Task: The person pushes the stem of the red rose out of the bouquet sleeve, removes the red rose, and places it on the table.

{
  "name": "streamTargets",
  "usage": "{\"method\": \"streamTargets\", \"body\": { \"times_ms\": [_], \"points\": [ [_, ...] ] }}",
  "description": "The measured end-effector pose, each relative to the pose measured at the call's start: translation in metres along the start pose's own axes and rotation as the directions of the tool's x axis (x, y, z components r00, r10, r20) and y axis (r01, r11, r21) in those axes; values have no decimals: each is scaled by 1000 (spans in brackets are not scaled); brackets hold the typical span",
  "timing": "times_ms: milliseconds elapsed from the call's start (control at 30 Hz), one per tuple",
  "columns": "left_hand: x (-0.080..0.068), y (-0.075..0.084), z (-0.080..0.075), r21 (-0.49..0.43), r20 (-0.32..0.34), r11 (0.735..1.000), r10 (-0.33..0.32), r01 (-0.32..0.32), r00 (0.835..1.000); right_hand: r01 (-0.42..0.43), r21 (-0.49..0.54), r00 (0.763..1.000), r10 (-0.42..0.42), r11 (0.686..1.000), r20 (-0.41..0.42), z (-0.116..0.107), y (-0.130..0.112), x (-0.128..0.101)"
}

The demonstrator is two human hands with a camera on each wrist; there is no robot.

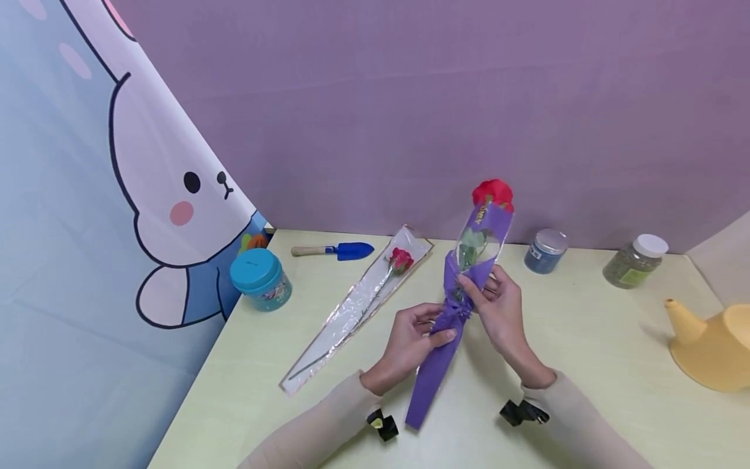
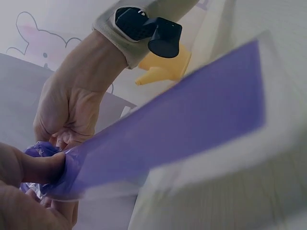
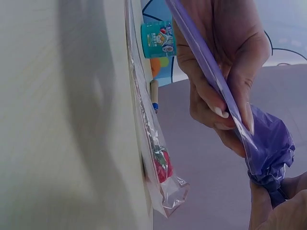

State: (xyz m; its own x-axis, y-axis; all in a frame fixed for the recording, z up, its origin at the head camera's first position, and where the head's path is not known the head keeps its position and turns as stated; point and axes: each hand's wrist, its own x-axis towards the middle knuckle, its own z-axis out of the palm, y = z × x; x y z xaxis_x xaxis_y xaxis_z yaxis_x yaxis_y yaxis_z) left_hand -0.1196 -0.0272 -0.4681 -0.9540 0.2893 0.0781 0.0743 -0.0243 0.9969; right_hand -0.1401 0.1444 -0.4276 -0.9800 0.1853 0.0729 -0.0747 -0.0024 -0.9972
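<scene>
A red artificial rose [image 1: 493,193] in a purple and clear wrapping sleeve [image 1: 435,374] is held at a slant above the table. My left hand [image 1: 415,344] pinches the purple sleeve just below its gathered middle, thumb on top. Higher up, my right hand [image 1: 498,312] grips the sleeve's edge above the crumpled gather. In the left wrist view the sleeve's flat purple tail [image 2: 192,110] stretches away from the left thumb. The right wrist view shows both hands close to the bunched purple wrap [image 3: 271,146]. A second wrapped rose [image 1: 401,260] lies flat to the left.
At the back left are a teal-lidded jar [image 1: 260,280] and a blue hand trowel [image 1: 353,251]. On the right stand a silver-lidded blue jar [image 1: 546,251], a white-lidded jar [image 1: 635,262] and a yellow watering can [image 1: 715,348]. A purple cloth backdrop [image 1: 439,117] rises behind the table.
</scene>
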Motion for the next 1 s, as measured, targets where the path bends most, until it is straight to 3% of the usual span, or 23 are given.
{"method": "streamTargets", "body": {
  "times_ms": [233,433,633,800,1000],
  "points": [
    [1,0,-2,-20,13,1000,2,-1,1000,3,16,1000,-3,1000,-3,2,0,1],
    [-1,3,-3,-16,82,1000,19,-18,996,15,46,1000,-15,999,4,-3,-3,6],
    [-7,3,-3,30,147,1000,-9,4,989,-6,94,999,10,996,-43,-10,-8,11],
    [-14,-2,-3,9,217,998,-57,56,974,-8,171,995,25,985,-98,-19,-16,18],
    [-14,-4,-5,3,241,998,-66,67,968,-13,209,996,31,978,-82,-22,-21,20]
  ]
}}
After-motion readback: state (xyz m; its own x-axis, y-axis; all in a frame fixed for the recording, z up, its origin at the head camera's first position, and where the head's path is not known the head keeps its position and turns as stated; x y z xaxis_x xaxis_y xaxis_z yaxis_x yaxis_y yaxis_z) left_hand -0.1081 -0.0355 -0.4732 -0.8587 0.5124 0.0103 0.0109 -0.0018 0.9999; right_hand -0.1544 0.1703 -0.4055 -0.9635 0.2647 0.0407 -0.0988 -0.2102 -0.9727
